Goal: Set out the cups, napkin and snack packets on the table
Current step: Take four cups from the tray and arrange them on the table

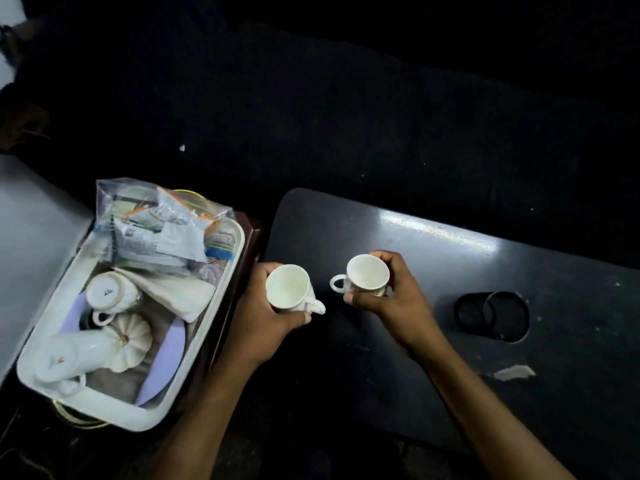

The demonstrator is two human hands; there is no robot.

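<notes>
The cup-setting step is under way, I would judge: the person is holding a cup in each hand over the near-left end of the dark, glossy tabletop (450,244). The left hand (263,315) is curling round a plain white ceramic cup (287,289), its handle pointing right. The right hand (398,296) is gripping a white cup with a patterned band (367,276), handle pointing left. Whether either base is touching the surface, I cannot tell. Next, both need lowering upright and releasing. Lying in the white rectangular plastic tray (104,412) beside the table are the folded cream napkin (180,294), the clear bag of snack packets (162,223) and another white cup lying on its side (110,292).
</notes>
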